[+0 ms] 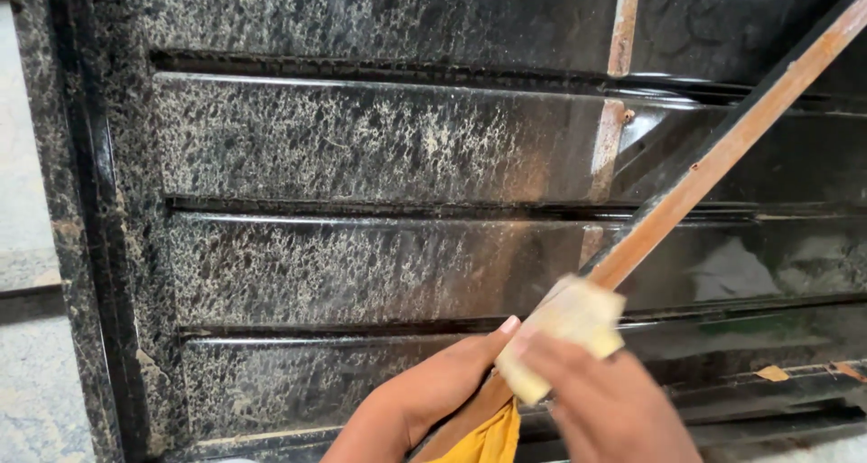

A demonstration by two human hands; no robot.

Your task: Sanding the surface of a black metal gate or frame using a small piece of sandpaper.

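While the left hand (424, 400) wraps around the lower end of a long diagonal bar (722, 151), thumb up along its side, the right hand (614, 404) presses a small pale block (564, 336) against that same bar, just above where the left thumb ends. The block looks like a folded bit of sandpaper or a sponge, can't really tell which, kinda cream-yellow with a worn edge. Right hand's fingers are curled over the top of it, so that one's closed on the block, and the left is closed on the bar. The bar itself is rusty orange-brown with darker paint along one edge, and it runs from the bottom middle of the view up to the top right corner. Right under the hands there's a bit of yellow cloth (488, 440) poking up from the bottom edge, touching the bar, and honestly I can't tell what it belongs to. Behind everything is a big black metal gate (361, 147) made of horizontal slats, and the left and middle part of it is covered in pale speckly dust or residue, while the right side looks darker and shinier. A rusty vertical strip (614, 111) crosses the slats near the upper right. A couple of small orange flakes (772, 373) sit on a lower slat at right. Off at the far left you can see a strip of grey concrete ground (27, 273) next to the gate frame.
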